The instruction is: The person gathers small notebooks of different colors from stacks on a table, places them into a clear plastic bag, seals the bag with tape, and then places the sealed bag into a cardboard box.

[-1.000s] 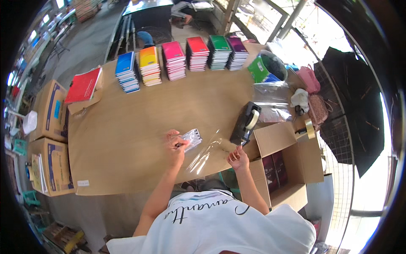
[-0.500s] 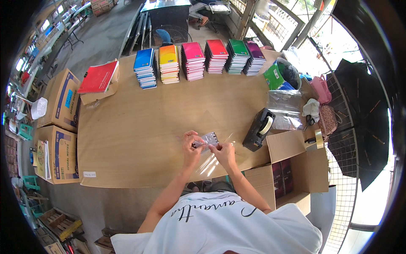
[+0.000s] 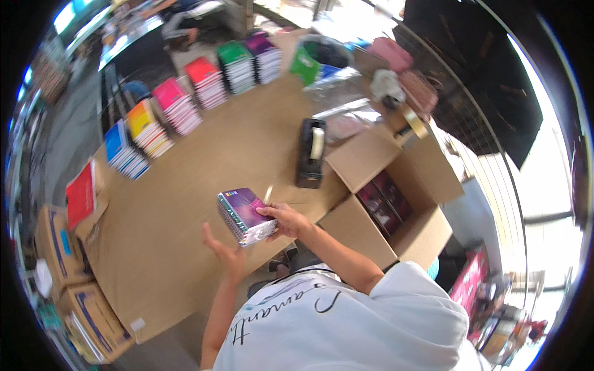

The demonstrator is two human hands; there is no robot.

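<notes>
A small bundle of spiral notebooks with a purple cover on top is held above the near part of the table. Clear plastic shines around its side. My right hand grips its right end, thumb on the cover and fingers beneath. Just left of the bundle, my left hand is open and holds nothing, its fingers apart. A pale narrow strip shows beside my right thumb; I cannot tell what it is. Beyond, on the table, stands a black tape dispenser with a roll in it.
An open carton at the right holds dark purple-red packs. Notebook stacks in several colours, one blue, line the table's far edge. Clear plastic sheets lie behind the dispenser. Closed cartons stand at the left.
The view has swung to the right. Both hands were at the bundle; now my left hand is off it and my right hand holds it with the purple cover showing.
</notes>
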